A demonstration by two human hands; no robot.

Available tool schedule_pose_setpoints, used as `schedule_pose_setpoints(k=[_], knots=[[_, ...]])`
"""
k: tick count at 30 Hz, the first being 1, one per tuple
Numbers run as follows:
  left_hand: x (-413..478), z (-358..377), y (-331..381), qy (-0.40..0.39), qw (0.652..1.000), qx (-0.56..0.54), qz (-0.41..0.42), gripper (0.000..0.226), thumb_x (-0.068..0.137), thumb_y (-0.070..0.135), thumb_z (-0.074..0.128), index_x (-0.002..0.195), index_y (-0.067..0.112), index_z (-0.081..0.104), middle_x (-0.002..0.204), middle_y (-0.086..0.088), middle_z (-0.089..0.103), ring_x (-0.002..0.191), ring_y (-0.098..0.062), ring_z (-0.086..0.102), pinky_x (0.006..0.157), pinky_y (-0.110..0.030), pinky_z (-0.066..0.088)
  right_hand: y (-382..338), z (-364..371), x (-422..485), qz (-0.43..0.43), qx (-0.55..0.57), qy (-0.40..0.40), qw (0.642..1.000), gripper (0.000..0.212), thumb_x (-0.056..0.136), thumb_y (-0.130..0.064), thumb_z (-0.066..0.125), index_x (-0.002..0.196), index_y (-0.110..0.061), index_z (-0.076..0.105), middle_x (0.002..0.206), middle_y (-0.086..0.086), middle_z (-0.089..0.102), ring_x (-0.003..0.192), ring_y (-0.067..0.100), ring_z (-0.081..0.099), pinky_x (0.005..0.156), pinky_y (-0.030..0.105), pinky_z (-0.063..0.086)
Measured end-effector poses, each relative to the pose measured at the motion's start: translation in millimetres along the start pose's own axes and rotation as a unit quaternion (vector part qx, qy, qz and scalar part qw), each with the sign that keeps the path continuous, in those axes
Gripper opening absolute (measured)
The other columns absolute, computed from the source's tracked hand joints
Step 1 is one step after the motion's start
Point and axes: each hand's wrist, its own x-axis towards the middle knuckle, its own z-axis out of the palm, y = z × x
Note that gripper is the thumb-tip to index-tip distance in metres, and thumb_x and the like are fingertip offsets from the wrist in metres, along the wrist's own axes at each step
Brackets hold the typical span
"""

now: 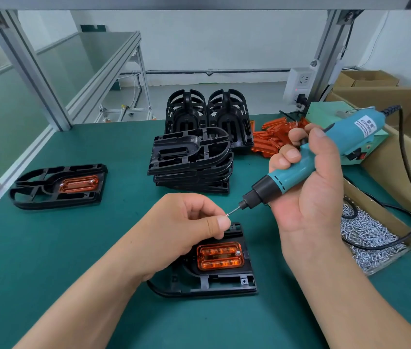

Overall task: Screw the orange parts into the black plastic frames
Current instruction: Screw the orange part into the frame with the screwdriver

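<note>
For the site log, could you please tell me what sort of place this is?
Probably a factory assembly bench: stacked black frames and a pile of orange parts await fitting on a green mat, beside a heap of loose screws and a corded electric screwdriver.

The black frame is matt plastic; its orange part glossy, translucent plastic; the screws shiny metal.

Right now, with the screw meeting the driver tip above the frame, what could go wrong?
The tiny screw pinched by the left hand could slip off the bit of the electric screwdriver and drop into the black frame. The left fingertips sit close to the bit if the right hand triggers it.
</note>
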Motion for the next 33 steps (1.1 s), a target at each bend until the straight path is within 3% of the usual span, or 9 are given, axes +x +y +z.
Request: schedule_pose_setpoints(k=[6,12,15,18,20,23,27,33], knots=[[0,3,-2,0.022,0.999,0.027,0.026,0.013,0.094,0.023,0.075,0.081,0.022,0.077,0.077,0.001,0.075,0.044,0.005,0.046,0.046,-0.005,0.034,4,2,-2,0.004,-0.009,-0.019,1.0,0.007,0.105,-0.013,0.057,0.109,-0.015,0.052,0.093,0.002,0.062,0.065,0.009,0.051,0.062,0.023,0.046],[0,-1,0,0.006,0.999,0.043,0.024,0.008,0.09,0.034,0.078,0.088,0.027,0.081,0.077,0.005,0.075,0.047,0.005,0.048,0.047,-0.004,0.034,4,3,-3,0.004,-0.012,-0.033,0.999,0.006,0.106,-0.014,0.056,0.11,-0.016,0.052,0.094,0.001,0.062,0.065,0.01,0.051,0.062,0.023,0.046],[-1,-17,1,0.023,0.996,0.086,0.024,0.022,0.084,0.054,0.074,0.097,0.038,0.081,0.074,0.009,0.073,0.051,0.006,0.05,0.048,-0.009,0.04,8,3,-6,0.012,-0.019,-0.046,0.999,0.005,0.106,-0.013,0.055,0.11,-0.016,0.053,0.094,0.001,0.064,0.065,0.009,0.052,0.062,0.023,0.046],[-1,-40,-2,0.08,0.983,0.161,0.024,0.023,0.082,0.058,0.071,0.094,0.041,0.08,0.075,0.005,0.073,0.063,0.0,0.058,0.066,-0.026,0.053,14,6,-12,0.024,-0.045,-0.073,0.996,0.008,0.106,-0.012,0.055,0.112,-0.017,0.054,0.096,0.001,0.065,0.064,0.01,0.052,0.062,0.023,0.046],[0,-48,-4,0.089,0.973,0.214,0.005,0.018,0.081,0.057,0.072,0.088,0.042,0.079,0.064,0.012,0.065,0.058,0.001,0.053,0.062,-0.025,0.047,19,8,-16,0.03,-0.067,-0.097,0.993,0.009,0.105,-0.01,0.054,0.111,-0.017,0.054,0.097,0.003,0.065,0.063,0.011,0.052,0.061,0.024,0.046],[2,-48,-6,0.058,0.955,0.288,-0.036,0.017,0.083,0.055,0.078,0.088,0.039,0.079,0.053,0.019,0.056,0.048,0.001,0.05,0.05,-0.014,0.035,25,13,-23,0.034,-0.103,-0.126,0.986,0.011,0.102,-0.009,0.055,0.111,-0.016,0.055,0.096,0.004,0.063,0.062,0.011,0.051,0.06,0.024,0.046],[3,-44,-8,0.03,0.936,0.349,-0.044,0.024,0.083,0.055,0.079,0.094,0.034,0.08,0.057,0.04,0.054,0.056,0.017,0.053,0.046,-0.011,0.03,30,19,-30,0.033,-0.137,-0.151,0.978,0.012,0.099,-0.007,0.056,0.108,-0.015,0.057,0.092,0.005,0.062,0.059,0.013,0.051,0.058,0.026,0.045],[3,-41,-9,0.031,0.927,0.373,-0.04,0.02,0.083,0.053,0.078,0.082,0.033,0.078,0.052,0.026,0.057,0.05,0.007,0.053,0.05,-0.022,0.032,33,22,-35,0.033,-0.159,-0.165,0.973,0.013,0.098,-0.007,0.056,0.108,-0.016,0.058,0.092,0.005,0.062,0.057,0.014,0.05,0.058,0.027,0.045]])
